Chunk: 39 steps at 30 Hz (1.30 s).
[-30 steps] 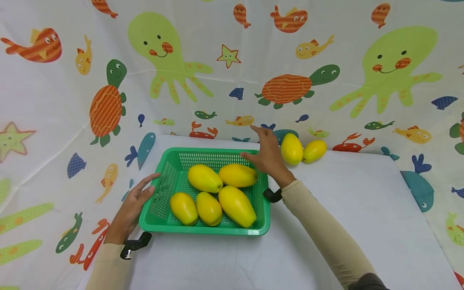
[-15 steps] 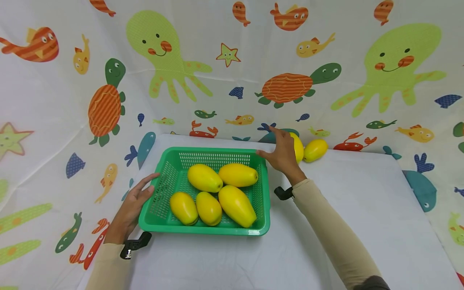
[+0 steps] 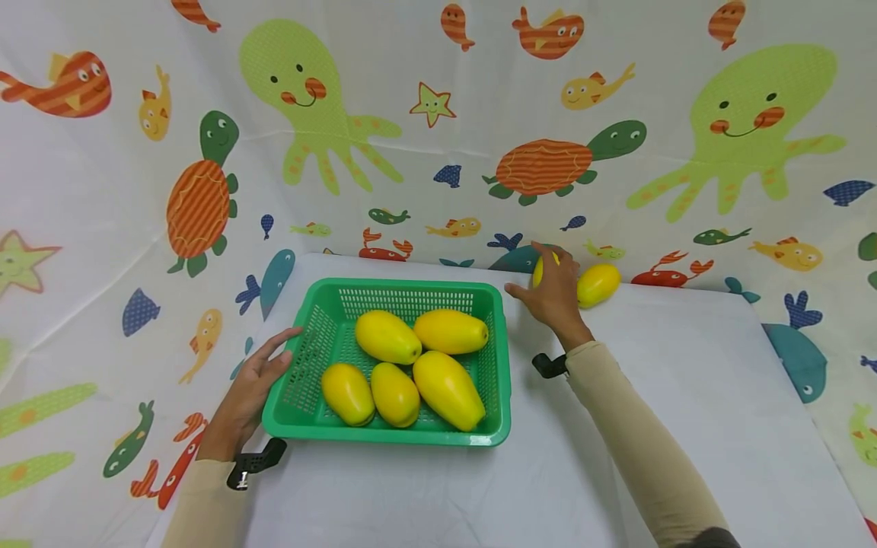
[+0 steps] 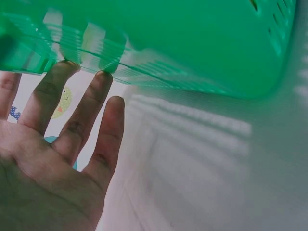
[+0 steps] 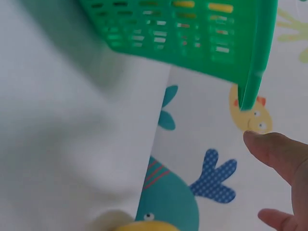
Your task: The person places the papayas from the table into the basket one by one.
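Beside the green basket (image 3: 387,436), my right hand (image 3: 556,295) is at a yellow fruit (image 3: 538,275) on the counter (image 3: 685,365), thumb and fingers apart; my left hand (image 3: 248,387), fingers spread, touches the basket's side.

Partly hidden: a yellow fruit (image 3: 538,274), behind the right hand (image 3: 558,295); contact between them cannot be made out from here. Cropped, left-wrist view: green basket (image 4: 187,48), above; left hand (image 4: 57,149), left and below.
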Each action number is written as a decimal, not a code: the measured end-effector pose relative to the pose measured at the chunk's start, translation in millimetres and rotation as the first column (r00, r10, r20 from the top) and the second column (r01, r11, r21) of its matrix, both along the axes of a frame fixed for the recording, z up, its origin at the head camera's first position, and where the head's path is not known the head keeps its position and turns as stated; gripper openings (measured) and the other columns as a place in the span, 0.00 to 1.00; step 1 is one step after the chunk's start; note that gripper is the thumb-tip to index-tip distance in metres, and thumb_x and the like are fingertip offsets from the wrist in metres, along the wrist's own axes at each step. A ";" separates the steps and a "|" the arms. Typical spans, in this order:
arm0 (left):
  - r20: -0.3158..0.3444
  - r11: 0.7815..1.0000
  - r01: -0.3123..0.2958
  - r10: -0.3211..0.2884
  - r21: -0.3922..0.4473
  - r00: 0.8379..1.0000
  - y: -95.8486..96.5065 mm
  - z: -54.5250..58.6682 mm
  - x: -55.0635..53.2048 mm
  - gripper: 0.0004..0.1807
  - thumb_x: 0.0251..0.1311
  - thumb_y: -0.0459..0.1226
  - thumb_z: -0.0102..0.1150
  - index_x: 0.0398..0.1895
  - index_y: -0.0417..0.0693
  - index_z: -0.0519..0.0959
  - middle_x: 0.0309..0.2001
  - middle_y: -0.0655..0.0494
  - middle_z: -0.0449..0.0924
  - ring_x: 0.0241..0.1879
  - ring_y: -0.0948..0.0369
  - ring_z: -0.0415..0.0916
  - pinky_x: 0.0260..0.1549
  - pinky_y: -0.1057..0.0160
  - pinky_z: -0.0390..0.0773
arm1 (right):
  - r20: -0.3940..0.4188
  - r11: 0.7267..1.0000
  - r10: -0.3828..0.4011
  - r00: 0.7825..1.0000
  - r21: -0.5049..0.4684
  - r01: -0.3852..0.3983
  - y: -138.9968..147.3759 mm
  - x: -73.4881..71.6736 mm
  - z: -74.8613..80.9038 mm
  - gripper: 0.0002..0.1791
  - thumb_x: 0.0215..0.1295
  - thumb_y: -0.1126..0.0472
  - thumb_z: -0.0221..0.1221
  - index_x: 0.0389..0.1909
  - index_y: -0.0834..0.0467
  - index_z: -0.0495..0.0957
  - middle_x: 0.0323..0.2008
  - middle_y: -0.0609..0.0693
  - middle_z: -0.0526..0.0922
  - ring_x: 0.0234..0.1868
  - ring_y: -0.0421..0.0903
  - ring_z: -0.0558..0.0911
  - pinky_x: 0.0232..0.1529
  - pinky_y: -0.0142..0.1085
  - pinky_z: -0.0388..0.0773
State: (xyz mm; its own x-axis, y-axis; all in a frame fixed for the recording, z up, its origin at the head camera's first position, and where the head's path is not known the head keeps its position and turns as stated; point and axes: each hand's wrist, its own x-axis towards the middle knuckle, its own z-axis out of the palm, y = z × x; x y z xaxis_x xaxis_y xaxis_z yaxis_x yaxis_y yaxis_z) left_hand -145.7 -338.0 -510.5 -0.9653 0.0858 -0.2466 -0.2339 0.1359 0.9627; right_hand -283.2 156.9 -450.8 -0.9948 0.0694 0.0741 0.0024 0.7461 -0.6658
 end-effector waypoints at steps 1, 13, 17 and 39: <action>-0.002 1.000 0.002 -0.002 0.001 1.000 -0.2 -0.1 -0.1 0.30 0.83 0.51 0.49 0.84 0.71 0.60 0.66 0.66 0.69 0.49 0.65 0.87 0.48 0.60 0.90 | 0.001 1.000 -0.003 1.000 0.001 0.003 2.0 -0.6 -0.8 0.50 0.64 0.48 0.74 0.83 0.49 0.59 0.83 0.63 0.51 0.80 0.67 0.53 0.78 0.67 0.63; -0.010 1.000 0.004 -0.005 -0.025 1.000 1.1 -0.7 0.6 0.30 0.83 0.52 0.48 0.84 0.71 0.59 0.76 0.50 0.62 0.51 0.66 0.85 0.49 0.61 0.90 | 0.047 1.000 -0.031 0.998 0.006 0.031 25.1 -6.9 -13.8 0.52 0.63 0.49 0.75 0.84 0.50 0.58 0.84 0.66 0.50 0.83 0.67 0.48 0.81 0.69 0.54; -0.022 0.999 0.007 -0.008 -0.034 1.000 1.0 -1.5 0.1 0.30 0.83 0.52 0.48 0.84 0.70 0.59 0.80 0.43 0.56 0.51 0.66 0.84 0.49 0.62 0.90 | 0.073 0.999 -0.038 0.997 -0.005 0.038 31.2 -8.1 -20.9 0.53 0.63 0.49 0.75 0.84 0.50 0.58 0.83 0.66 0.51 0.82 0.68 0.51 0.80 0.69 0.57; -0.018 1.000 -0.001 0.000 -0.031 1.000 1.9 -1.5 -0.4 0.31 0.83 0.51 0.48 0.84 0.71 0.58 0.83 0.41 0.51 0.54 0.67 0.83 0.50 0.62 0.89 | 0.136 0.999 -0.021 0.990 -0.035 0.027 43.9 -9.5 -47.9 0.54 0.62 0.53 0.76 0.82 0.52 0.53 0.72 0.69 0.61 0.69 0.67 0.64 0.74 0.69 0.66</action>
